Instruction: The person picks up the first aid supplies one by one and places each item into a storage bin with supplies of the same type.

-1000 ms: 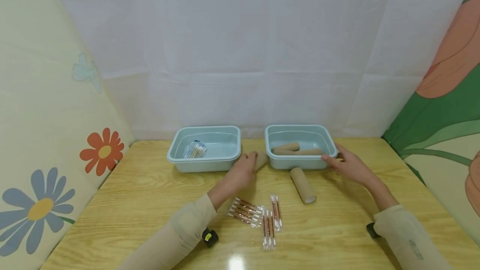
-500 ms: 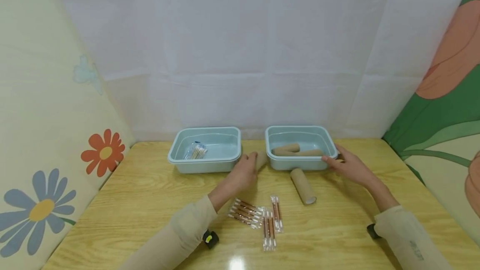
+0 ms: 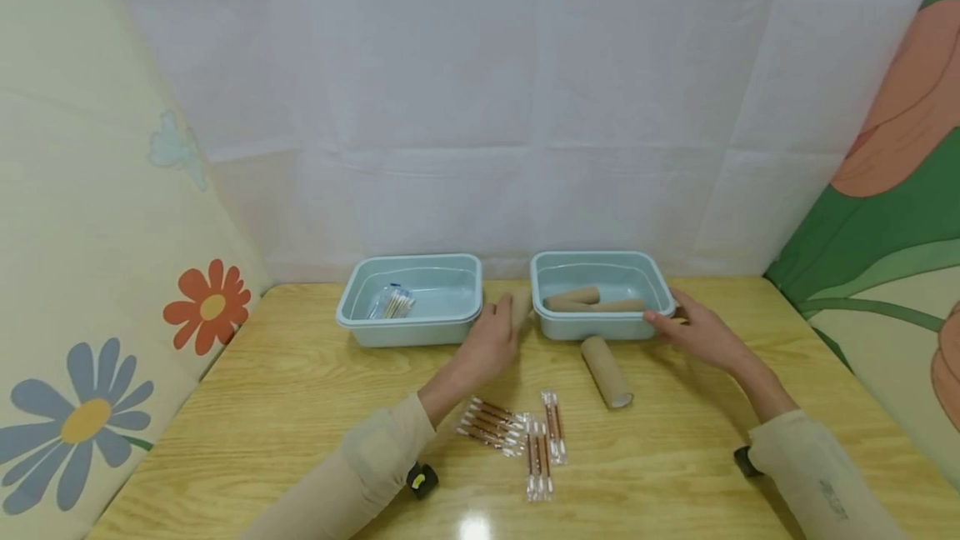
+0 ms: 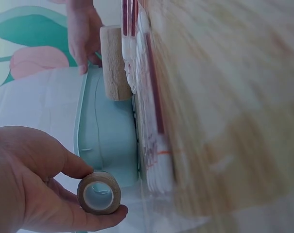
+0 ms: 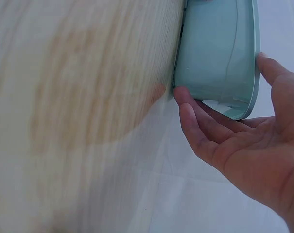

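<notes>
In the head view my left hand (image 3: 491, 342) is between two light blue plastic bins, holding a tan bandage roll (image 3: 519, 309). The left wrist view shows thumb and fingers pinching this roll (image 4: 115, 189), its hollow pale core facing the camera. My right hand (image 3: 701, 330) grips the right bin (image 3: 585, 326) at its near right corner. In the right wrist view, the thumb is at the rim and the fingers lie against the end wall of the bin (image 5: 210, 63). Tan rolls (image 3: 573, 297) lie inside that bin. Another roll (image 3: 606, 372) lies on the table before it.
The left bin (image 3: 412, 333) contains a clear packet of white cotton swabs (image 3: 394, 302). Several wrapped brown-stemmed swabs (image 3: 491, 425) lie on the wooden table (image 3: 300, 407) in front, with more wrapped swabs (image 3: 538, 461) beside them. A pale cloth (image 3: 450, 107) hangs behind.
My left hand has lifted slightly and turned the held bandage roll a little more upright. The right hand stays at the right bin's corner, and the bins have not visibly moved.
</notes>
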`<state>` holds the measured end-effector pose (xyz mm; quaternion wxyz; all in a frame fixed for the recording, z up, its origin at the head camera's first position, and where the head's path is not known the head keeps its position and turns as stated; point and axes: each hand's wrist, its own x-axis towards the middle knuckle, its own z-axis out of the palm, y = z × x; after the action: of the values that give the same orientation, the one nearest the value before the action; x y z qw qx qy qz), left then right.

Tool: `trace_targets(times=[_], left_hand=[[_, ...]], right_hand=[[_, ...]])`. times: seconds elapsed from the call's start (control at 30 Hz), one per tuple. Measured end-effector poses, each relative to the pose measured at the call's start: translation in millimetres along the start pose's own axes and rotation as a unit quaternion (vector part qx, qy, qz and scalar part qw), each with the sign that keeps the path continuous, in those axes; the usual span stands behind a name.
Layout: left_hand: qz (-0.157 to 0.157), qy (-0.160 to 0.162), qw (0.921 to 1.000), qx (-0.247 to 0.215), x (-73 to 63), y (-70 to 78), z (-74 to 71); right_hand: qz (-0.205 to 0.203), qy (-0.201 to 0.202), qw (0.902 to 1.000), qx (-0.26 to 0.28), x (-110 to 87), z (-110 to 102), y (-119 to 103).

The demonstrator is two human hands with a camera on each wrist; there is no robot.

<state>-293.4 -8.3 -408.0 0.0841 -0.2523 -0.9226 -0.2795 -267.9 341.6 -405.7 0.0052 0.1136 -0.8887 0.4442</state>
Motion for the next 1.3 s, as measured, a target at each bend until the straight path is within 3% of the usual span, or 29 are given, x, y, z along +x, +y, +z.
trace_targets(times=[0.33,0.8,1.3], left_hand=[[-0.044,-0.026,0.9987,-0.001,-3.1,5.4,-2.0],[-0.051,0.012,0.9977,0.043,-10.9,9.2,-8.0],[-0.051,0.015,0.9984,0.021,-14.4,13.0,-22.5]], right_hand=[[-0.005,0.002,1.0,-0.001,-0.3,0.1,1.4],[0.002,0.006,0.9999,-0.01,0.8,1.7,4.5],[-0.001,0.007,0.9999,-0.011,2.7,1.6,6.5]])
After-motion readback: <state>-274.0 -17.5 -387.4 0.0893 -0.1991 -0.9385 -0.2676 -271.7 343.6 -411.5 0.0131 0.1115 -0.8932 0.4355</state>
